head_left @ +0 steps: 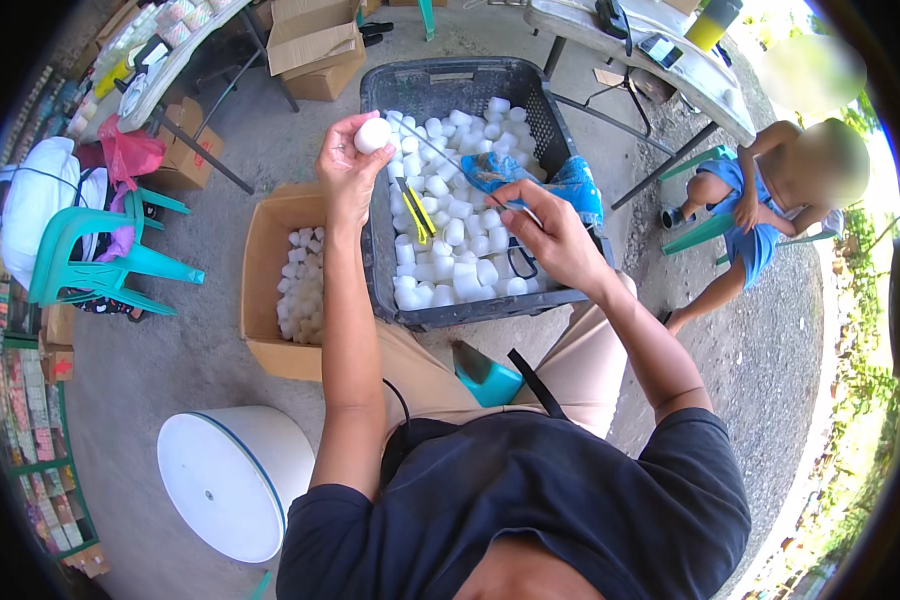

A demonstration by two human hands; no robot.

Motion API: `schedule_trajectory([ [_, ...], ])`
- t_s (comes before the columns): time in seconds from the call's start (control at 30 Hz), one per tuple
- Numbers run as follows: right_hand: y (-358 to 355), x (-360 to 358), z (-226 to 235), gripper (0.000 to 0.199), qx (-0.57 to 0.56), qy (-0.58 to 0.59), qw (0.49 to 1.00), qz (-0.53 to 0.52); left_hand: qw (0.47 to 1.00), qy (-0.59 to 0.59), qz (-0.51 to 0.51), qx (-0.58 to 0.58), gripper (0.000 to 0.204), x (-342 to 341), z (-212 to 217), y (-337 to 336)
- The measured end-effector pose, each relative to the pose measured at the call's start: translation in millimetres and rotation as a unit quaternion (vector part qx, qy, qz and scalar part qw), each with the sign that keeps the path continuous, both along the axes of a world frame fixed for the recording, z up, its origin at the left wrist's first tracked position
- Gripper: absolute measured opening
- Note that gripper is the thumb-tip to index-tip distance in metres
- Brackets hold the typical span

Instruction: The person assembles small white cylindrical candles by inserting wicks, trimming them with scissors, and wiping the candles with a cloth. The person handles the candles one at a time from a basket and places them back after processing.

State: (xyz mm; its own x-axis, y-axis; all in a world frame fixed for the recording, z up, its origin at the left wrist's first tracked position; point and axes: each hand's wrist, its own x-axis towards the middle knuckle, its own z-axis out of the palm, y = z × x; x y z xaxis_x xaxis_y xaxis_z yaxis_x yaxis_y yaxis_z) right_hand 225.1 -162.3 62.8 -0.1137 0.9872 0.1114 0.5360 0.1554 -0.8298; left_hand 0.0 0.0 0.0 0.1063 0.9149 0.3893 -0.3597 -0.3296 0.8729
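My left hand is raised over the crate's left side, its fingers closed around a white rounded piece. My right hand pinches a thin grey rod that slants up and left toward that piece; whether its tip touches is hard to tell. Below both hands, a black plastic crate holds many white, stubby cylindrical pieces. On top of them lie a yellow-and-black cutter, a blue patterned cloth or bag and a dark-handled tool, partly under my right hand.
Left of the crate stands a cardboard box with smaller white pieces. A white round container stands lower left, near a green plastic chair. Tables stand at the back. A person sits at the right.
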Motion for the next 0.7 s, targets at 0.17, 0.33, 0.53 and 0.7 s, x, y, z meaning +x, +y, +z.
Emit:
schedule_trajectory([
  [0.17, -35.3, 15.4, 15.5, 0.019, 0.053, -0.062, 0.997, -0.007, 0.998, 0.019, -0.018, 0.057, 0.045, 21.6, 16.0, -17.8],
  [0.33, -55.8, 25.7, 11.8, 0.019, 0.055, -0.056, 0.997, -0.014, 0.998, 0.046, -0.035, 0.026, 0.043, 31.0, 24.2, -33.0],
  [0.53, -66.7, 32.0, 9.9, 0.018, 0.058, -0.045, 0.997, -0.021, 0.986, 0.093, -0.022, 0.136, 0.031, 35.8, 29.1, -40.4],
  [0.7, -73.7, 25.9, 18.4, 0.018, 0.015, -0.044, 0.999, -0.028, 0.990, -0.102, -0.092, -0.011, 0.021, 40.2, 27.3, -42.4],
])
